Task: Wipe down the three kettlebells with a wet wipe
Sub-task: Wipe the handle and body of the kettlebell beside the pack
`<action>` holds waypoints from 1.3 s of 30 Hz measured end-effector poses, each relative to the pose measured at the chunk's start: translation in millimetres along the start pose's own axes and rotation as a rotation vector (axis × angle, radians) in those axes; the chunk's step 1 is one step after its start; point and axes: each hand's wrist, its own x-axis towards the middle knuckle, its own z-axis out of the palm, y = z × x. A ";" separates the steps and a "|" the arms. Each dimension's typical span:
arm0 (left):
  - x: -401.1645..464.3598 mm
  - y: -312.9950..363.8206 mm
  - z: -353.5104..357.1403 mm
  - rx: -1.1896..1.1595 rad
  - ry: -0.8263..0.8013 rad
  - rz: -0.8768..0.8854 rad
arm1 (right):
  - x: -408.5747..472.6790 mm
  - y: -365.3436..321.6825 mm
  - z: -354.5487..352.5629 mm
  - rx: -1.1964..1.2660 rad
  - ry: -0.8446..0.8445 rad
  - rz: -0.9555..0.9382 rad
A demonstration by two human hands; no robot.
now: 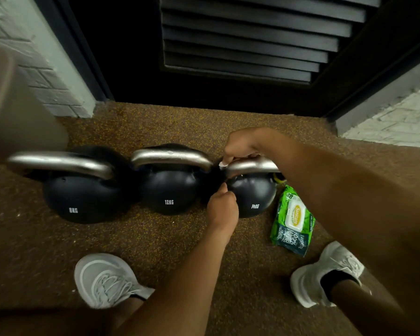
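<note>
Three black kettlebells sit in a row across the middle of the frame: 8KG (pixel 75 197), 12KG (pixel 169 187), 14KG (pixel 252 192). The left hand (pixel 222 209) touches the 14KG ball, fingers curled. The right hand (pixel 240 147) presses a white wipe (pixel 222 164) on its handle. A green wipes pack (pixel 292 219) lies at right.

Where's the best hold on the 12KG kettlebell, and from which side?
Take the 12KG kettlebell by its steel handle, hand coming straight down from above. It stands upright, the handle arches clear over the round body, leaving a gap for fingers. The smooth body offers no hold, and neighbouring bells crowd both sides.
</note>
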 end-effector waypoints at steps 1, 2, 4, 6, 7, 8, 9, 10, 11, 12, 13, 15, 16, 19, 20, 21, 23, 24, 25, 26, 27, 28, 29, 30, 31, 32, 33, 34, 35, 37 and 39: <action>2.0 -3.2 0.3 -0.010 0.027 0.014 | -7.2 1.3 -2.2 0.058 0.008 0.013; 2.1 -1.8 0.7 -0.016 0.041 0.018 | -3.5 8.5 -0.6 0.094 0.026 -0.018; 5.0 -2.0 3.5 -0.026 0.059 0.009 | -2.6 25.3 -1.2 0.184 0.040 -0.028; 6.5 -3.8 4.3 -0.041 0.083 -0.015 | -11.2 33.3 -6.4 0.257 0.023 -0.059; 5.8 -4.2 4.9 -0.053 0.093 -0.025 | -13.1 35.4 -8.7 0.276 0.021 -0.069; 5.1 -5.1 5.1 -0.068 0.101 -0.030 | -11.9 37.2 -9.5 0.301 0.032 -0.090; 3.2 -5.4 6.1 -0.073 0.101 -0.037 | -11.9 37.3 -9.9 0.300 0.020 -0.100; 1.2 -5.6 7.7 -0.067 0.095 -0.034 | -8.9 35.6 -8.9 0.297 0.011 -0.105; -0.3 -6.6 9.6 -0.049 0.099 -0.029 | -6.4 32.1 -8.2 0.285 0.006 -0.101; -0.7 -9.7 11.9 -0.028 0.108 -0.022 | -2.9 28.0 -7.3 0.267 0.000 -0.106; -2.5 -11.6 15.0 -0.011 0.128 -0.017 | -0.3 23.8 -6.0 0.249 -0.019 -0.121; -4.5 -15.6 21.1 -0.005 0.164 -0.011 | 2.9 21.8 -5.9 0.223 -0.036 -0.162; -5.6 -17.4 23.4 -0.036 0.172 -0.010 | 2.9 24.3 -6.3 0.215 -0.036 -0.179; -12.5 -19.1 28.9 -0.119 0.220 0.091 | -5.4 44.6 -7.1 0.286 -0.004 -0.238; -13.6 -20.0 30.2 -0.130 0.246 0.148 | -8.2 53.8 -6.7 0.323 0.006 -0.264; -13.5 -21.8 32.1 -0.150 0.268 0.187 | -12.1 62.6 -5.9 0.361 0.008 -0.292; -10.4 -25.9 35.4 -0.242 0.266 0.196 | -19.3 78.9 -3.6 0.421 0.016 -0.337; -8.3 -25.8 35.8 -0.288 0.266 0.177 | -22.3 87.4 -2.8 0.437 0.025 -0.347; -5.9 -25.1 35.7 -0.326 0.280 0.152 | -26.5 95.2 -2.7 0.439 0.032 -0.347; -3.8 -23.5 34.9 -0.357 0.303 0.136 | -29.9 103.6 -2.4 0.418 0.041 -0.342; -2.1 -22.3 34.0 -0.378 0.328 0.125 | -33.8 112.0 -2.0 0.390 0.047 -0.330; -1.8 -20.1 33.0 -0.388 0.343 0.113 | -36.3 121.3 -0.5 0.365 0.041 -0.308; -1.9 -18.1 32.6 -0.386 0.345 0.098 | -39.2 129.7 1.0 0.355 0.029 -0.279; -2.0 -16.7 32.4 -0.374 0.337 0.086 | -41.3 137.3 3.0 0.359 0.021 -0.254; -2.4 -14.7 32.7 -0.361 0.317 0.084 | -43.3 142.7 4.9 0.376 0.023 -0.240; -2.6 -13.4 33.4 -0.352 0.289 0.089 | -44.6 145.6 6.6 0.385 0.029 -0.239; -2.2 -12.6 34.0 -0.341 0.260 0.095 | -44.7 145.2 7.7 0.383 0.036 -0.244; -1.6 -11.5 34.4 -0.330 0.235 0.104 | -43.6 141.7 7.4 0.374 0.043 -0.248; -1.1 -9.8 34.9 -0.321 0.218 0.114 | -41.8 136.3 6.3 0.372 0.047 -0.258; 0.4 -7.9 35.6 -0.324 0.204 0.137 | -35.2 119.1 4.2 0.371 0.048 -0.297; 1.0 -3.1 38.1 -0.319 0.214 0.139 | -28.4 97.0 2.7 0.359 0.070 -0.352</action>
